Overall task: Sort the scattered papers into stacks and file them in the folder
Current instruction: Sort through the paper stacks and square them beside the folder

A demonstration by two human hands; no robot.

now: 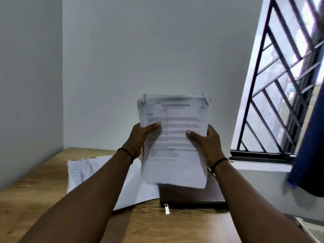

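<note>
Barred window [280, 81], blue curtain [308, 146], wood table [31, 204]

No text could be read. The top sheet of the stack of papers [175, 137] carried a bold heading line and several blocks of printed lines beneath it, all blurred past reading. The loose sheets [84, 171] lying left of that stack showed faint print, likewise illegible.
</note>
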